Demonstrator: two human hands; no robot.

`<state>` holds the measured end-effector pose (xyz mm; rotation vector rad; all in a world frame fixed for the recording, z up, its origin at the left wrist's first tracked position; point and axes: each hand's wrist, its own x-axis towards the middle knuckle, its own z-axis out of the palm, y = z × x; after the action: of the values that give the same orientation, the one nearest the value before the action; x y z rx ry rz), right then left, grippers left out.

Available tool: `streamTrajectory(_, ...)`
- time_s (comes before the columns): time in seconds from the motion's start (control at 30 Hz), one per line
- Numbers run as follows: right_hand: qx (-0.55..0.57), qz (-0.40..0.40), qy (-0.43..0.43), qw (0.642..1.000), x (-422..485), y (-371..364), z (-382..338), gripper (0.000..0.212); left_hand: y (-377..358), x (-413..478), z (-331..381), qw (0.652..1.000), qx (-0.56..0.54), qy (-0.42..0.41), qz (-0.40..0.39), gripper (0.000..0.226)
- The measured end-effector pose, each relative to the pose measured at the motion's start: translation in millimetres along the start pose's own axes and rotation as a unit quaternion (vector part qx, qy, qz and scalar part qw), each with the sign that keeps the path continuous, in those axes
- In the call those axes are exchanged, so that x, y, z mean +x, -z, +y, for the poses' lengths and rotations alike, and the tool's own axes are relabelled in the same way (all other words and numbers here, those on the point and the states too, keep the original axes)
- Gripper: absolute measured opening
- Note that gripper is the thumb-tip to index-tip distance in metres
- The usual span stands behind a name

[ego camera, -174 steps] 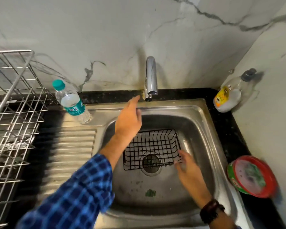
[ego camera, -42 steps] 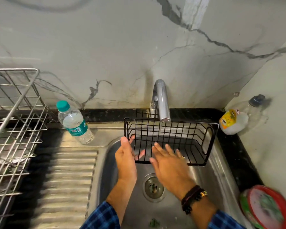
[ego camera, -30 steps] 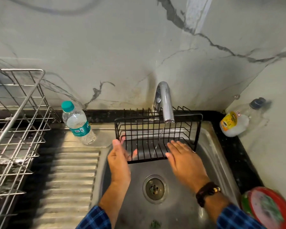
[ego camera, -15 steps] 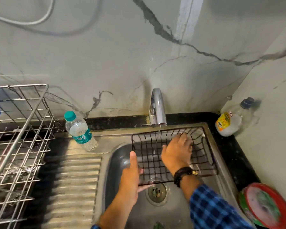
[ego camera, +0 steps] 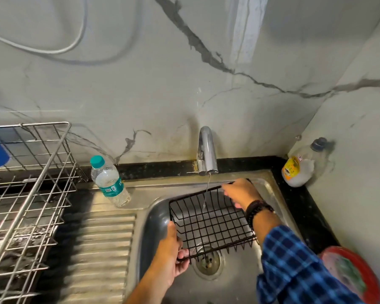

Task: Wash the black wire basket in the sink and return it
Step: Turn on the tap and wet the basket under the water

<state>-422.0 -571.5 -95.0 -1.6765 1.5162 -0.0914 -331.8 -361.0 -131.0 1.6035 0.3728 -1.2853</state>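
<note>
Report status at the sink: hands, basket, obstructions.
Left hand grips basket's near corner; right hand grips far rim. Black wire basket held over sink, under thin tap stream. Nothing blocking.

The person's right arm wears a blue plaid sleeve (ego camera: 294, 266), dark and lighter blue crossed in checks, its cuff ending short of the wrist. Just beyond the cuff, toward the right hand (ego camera: 239, 191), sits a dark beaded wristband (ego camera: 256, 210) wrapped in several strands. The left hand (ego camera: 169, 255) and its forearm are bare, with no sleeve showing on that side.
</note>
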Motion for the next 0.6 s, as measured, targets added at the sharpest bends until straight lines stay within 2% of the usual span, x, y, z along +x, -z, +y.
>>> streamTrajectory(0.07,-0.065,0.096,0.009,0.993,-3,3,5,0.029,-2,-1,-2,1.000,0.001,-0.002,0.004,0.063)
streamTrajectory(0.13,-0.149,0.125,0.047,0.980,-6,-9,11,0.025,-7,-3,-3,1.000,-0.001,-0.007,0.003,0.064)
streamTrajectory(0.17,-0.193,0.085,0.076,0.975,-10,-20,9,0.022,-9,-4,-5,1.000,0.005,-0.018,0.003,0.065)
streamTrajectory(0.23,-0.232,-0.045,0.150,0.960,-17,-43,6,0.019,-14,-2,-5,0.997,0.036,-0.073,0.011,0.067)
streamTrajectory(0.3,-0.206,-0.084,0.221,0.949,-19,-48,1,0.016,-14,-4,2,0.987,0.070,-0.139,0.032,0.066)
streamTrajectory(0.4,-0.029,-0.035,0.155,0.987,-3,-29,1,0.023,-2,-13,19,0.965,0.112,-0.224,0.077,0.050)
streamTrajectory(0.43,-0.005,-0.022,0.124,0.992,3,-22,3,0.026,4,-16,24,0.955,0.117,-0.257,0.086,0.045)
streamTrajectory(0.53,0.063,-0.037,0.070,0.995,4,-17,7,0.023,22,-23,30,0.912,0.161,-0.350,0.144,0.056)
streamTrajectory(0.6,-0.006,-0.031,0.111,0.993,-7,-27,6,0.018,31,-24,30,0.889,0.155,-0.386,0.192,0.069)
